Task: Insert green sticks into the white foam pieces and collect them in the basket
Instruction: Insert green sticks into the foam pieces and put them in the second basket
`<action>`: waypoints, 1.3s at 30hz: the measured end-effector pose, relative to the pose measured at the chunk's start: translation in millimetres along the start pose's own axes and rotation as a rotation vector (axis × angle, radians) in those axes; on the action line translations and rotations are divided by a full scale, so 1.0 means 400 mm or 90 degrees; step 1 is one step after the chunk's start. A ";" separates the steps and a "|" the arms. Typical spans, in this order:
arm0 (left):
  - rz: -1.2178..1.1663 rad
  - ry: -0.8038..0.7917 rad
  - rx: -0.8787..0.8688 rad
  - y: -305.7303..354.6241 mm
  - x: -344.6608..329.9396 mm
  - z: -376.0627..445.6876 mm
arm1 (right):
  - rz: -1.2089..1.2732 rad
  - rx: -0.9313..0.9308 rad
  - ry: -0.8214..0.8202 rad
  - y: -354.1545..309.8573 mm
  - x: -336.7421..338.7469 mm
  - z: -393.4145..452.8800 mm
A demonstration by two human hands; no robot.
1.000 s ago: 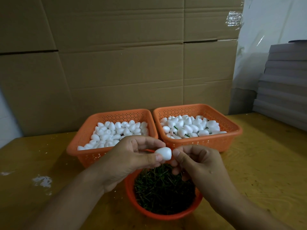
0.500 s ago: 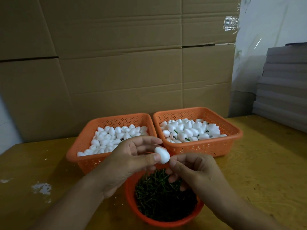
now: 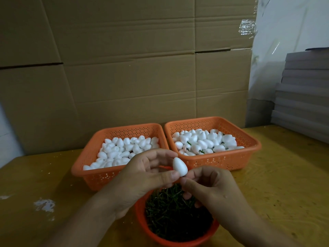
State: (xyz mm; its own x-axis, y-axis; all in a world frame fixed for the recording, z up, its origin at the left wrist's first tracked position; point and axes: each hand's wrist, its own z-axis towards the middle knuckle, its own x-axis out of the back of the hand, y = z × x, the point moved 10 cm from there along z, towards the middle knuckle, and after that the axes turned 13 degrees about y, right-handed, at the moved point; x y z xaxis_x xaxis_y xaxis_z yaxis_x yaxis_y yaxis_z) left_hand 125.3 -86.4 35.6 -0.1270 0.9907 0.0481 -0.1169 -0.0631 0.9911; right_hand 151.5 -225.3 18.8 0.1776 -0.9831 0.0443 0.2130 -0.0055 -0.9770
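My left hand (image 3: pixel 142 173) pinches a white egg-shaped foam piece (image 3: pixel 179 166) between thumb and fingers, above the round orange bowl (image 3: pixel 142 221) full of green sticks (image 3: pixel 174 216). My right hand (image 3: pixel 211 186) sits just below and right of the foam piece, thumb and forefinger pressed together at its lower end; any stick between them is hidden. The left orange basket (image 3: pixel 85 168) holds plain white foam pieces. The right orange basket (image 3: pixel 249 154) holds foam pieces with green sticks in them.
A wall of cardboard boxes (image 3: pixel 124 68) stands behind the baskets. Grey flat boards (image 3: pixel 302 97) are stacked at the right edge. The yellow wooden table (image 3: pixel 284 184) has a white scuffed patch (image 3: pixel 44 205) at the left.
The foam piece has turned from lying sideways to standing more upright in my left hand. My right fingertips have stayed at its lower end. The camera view has tilted slightly.
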 end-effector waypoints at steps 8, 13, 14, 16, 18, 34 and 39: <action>0.039 0.012 -0.032 0.003 0.001 0.000 | -0.043 0.032 -0.028 -0.008 -0.010 -0.012; 0.063 -0.017 -0.046 0.010 -0.007 -0.004 | -0.037 0.004 -0.078 -0.002 -0.024 -0.015; 0.068 -0.025 -0.047 0.010 -0.010 -0.005 | -0.033 -0.002 -0.088 -0.001 -0.027 -0.015; 0.070 -0.036 -0.043 0.008 -0.013 -0.006 | -0.030 -0.010 -0.099 0.000 -0.029 -0.015; 0.069 -0.039 -0.038 0.006 -0.014 -0.007 | -0.022 -0.014 -0.094 0.002 -0.028 -0.014; 0.029 0.013 -0.062 0.017 -0.011 -0.008 | -0.013 0.031 0.018 0.000 0.009 0.000; 0.044 0.003 -0.087 0.028 -0.021 -0.013 | -0.056 0.065 0.010 0.000 0.007 -0.002</action>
State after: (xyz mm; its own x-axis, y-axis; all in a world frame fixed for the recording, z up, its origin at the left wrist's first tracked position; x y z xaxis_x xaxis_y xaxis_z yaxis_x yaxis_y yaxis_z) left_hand 119.9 -95.9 45.7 -0.1437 0.9829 0.1149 -0.2412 -0.1474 0.9592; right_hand 151.2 -228.4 18.8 0.1392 -0.9824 0.1242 0.3235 -0.0734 -0.9434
